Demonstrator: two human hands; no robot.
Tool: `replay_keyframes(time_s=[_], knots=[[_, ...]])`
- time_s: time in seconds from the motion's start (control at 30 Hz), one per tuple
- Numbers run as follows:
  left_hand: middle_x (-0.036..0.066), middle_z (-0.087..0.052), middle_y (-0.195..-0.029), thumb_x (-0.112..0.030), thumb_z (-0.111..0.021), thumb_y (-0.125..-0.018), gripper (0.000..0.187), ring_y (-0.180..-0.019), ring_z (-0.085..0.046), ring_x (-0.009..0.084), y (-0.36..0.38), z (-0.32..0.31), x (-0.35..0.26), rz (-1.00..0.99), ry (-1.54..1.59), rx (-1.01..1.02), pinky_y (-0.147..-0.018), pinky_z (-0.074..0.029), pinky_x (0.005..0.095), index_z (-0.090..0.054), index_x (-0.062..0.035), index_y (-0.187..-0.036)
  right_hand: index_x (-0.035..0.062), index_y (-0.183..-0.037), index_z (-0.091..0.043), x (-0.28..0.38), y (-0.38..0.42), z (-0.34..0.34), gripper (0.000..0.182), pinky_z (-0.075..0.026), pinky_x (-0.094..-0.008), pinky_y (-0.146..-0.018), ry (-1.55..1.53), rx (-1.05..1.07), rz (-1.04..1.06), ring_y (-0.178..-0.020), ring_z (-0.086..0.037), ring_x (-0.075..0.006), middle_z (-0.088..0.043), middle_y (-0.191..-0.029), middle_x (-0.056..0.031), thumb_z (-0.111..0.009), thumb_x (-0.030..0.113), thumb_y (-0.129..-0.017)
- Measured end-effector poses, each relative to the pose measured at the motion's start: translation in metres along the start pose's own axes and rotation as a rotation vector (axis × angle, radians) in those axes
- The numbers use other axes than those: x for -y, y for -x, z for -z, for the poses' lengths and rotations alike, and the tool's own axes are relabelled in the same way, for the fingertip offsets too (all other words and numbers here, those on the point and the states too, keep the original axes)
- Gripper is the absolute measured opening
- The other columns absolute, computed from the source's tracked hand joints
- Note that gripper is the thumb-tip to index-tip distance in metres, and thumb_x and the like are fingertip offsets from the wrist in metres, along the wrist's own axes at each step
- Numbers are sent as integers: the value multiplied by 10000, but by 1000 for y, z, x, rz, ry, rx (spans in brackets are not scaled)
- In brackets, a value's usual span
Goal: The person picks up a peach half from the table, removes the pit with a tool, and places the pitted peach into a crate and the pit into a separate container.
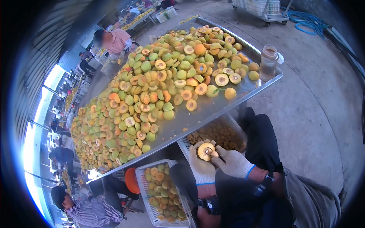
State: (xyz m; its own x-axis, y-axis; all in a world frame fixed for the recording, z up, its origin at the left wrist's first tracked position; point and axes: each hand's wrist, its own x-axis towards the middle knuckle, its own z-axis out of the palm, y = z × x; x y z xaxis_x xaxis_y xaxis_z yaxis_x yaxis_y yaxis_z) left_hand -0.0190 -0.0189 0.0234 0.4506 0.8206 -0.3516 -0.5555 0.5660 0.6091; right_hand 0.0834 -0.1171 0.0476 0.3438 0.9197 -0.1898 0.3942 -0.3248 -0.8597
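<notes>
In my left hand [200, 167], gloved in pale knit with a blue cuff edge, is a halved peach [204, 149], its cut face turned up. My right hand [235, 164], in a matching glove, is closed at the peach's cut face. A small dark curved thing shows at its fingertips there, too small to name. Just beyond my hands, under the table edge, a white crate [184, 146] holds many brown peach pits [222, 135]. Halved green, yellow and orange peaches [152, 97] are heaped over the metal table [182, 129] ahead.
A jar of clear liquid [268, 62] stands at the table's right corner. Lower left, a white crate [142, 190] holds peach halves beside an orange bucket [132, 180]. A person in stripes [95, 211] sits left; another in pink [114, 41] works across the table. A blue hose [306, 22] lies behind.
</notes>
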Motion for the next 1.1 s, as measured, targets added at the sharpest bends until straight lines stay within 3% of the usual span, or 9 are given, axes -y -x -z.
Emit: replay_keyframes(time_s=[0.17,0.47,0.7,0.87,1.1], knots=[[162,-664,-1105,-457,-474,-1091,419,-1003,-683,334,-3,3,11,1,-24,-55,-880,-577,472,-580,-60,-1170,-21,-1293,-511,4,3,3,517,-497,-595,-700,17,48,-33,-790,-669,-512,-685,-847,-314,-511,442,-1061],[154,-674,-951,-372,-504,-1076,398,-847,-680,267,4,-22,8,-11,-205,-281,-723,-588,357,-653,-3,-1044,-17,-1284,-507,-3,-2,1,513,-507,-592,-706,42,113,-29,-794,-669,-513,-689,-839,-303,-487,447,-1067],[175,-687,-930,-289,-469,-1061,357,-832,-686,266,12,-38,-2,-71,-381,-280,-735,-590,370,-653,16,-1030,-7,-1280,-514,-5,-3,7,492,-511,-587,-708,137,139,55,-779,-668,-508,-687,-827,-300,-491,435,-1066],[192,-663,-1015,-308,-462,-1063,373,-887,-691,299,3,-32,6,-108,-204,-244,-763,-596,413,-618,29,-1091,-20,-1293,-506,-4,1,0,508,-505,-579,-657,2,27,58,-734,-668,-496,-676,-797,-296,-516,429,-1057],[200,-651,-1039,-374,-392,-1094,479,-912,-697,332,5,-36,6,-133,-260,-305,-795,-599,442,-602,55,-1115,-28,-1276,-503,-11,0,-11,505,-496,-577,-614,26,-17,88,-685,-656,-488,-663,-751,-286,-519,426,-1057]])
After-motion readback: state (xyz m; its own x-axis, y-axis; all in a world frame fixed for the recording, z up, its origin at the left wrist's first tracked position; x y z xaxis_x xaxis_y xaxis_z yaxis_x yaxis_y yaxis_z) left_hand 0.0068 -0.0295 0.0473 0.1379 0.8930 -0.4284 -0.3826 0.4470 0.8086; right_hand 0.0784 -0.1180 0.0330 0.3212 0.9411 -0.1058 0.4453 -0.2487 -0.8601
